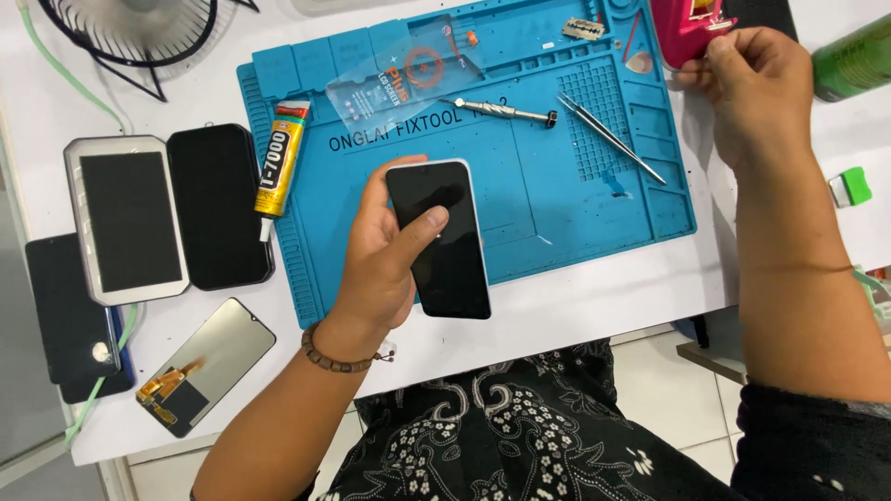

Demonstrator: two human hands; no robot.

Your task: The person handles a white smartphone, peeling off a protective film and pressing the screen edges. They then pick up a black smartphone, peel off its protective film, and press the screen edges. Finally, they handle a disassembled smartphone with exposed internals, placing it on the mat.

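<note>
Holding: left hand [380, 269] closed around a black glass-fronted smartphone with a pale frame [439, 238], thumb across the screen, raised over the near edge of the white table [575, 306].
Near left: loose display panel with orange flex cable [206, 365], lying beside a grey-cased device [127, 219] and a black case [219, 206].
Middle: blue silicone work mat [594, 223], carrying a yellow tube of adhesive [281, 160], a metal screwdriver [506, 111] and steel tweezers [611, 137].
Far right: right hand [756, 88], fingers pinched on a pink plastic object [685, 28] at the mat's corner.
Risk: phone gripped one-handed beyond the mat; a slackened thumb could probably let it slip to the tiled floor [668, 390].
</note>
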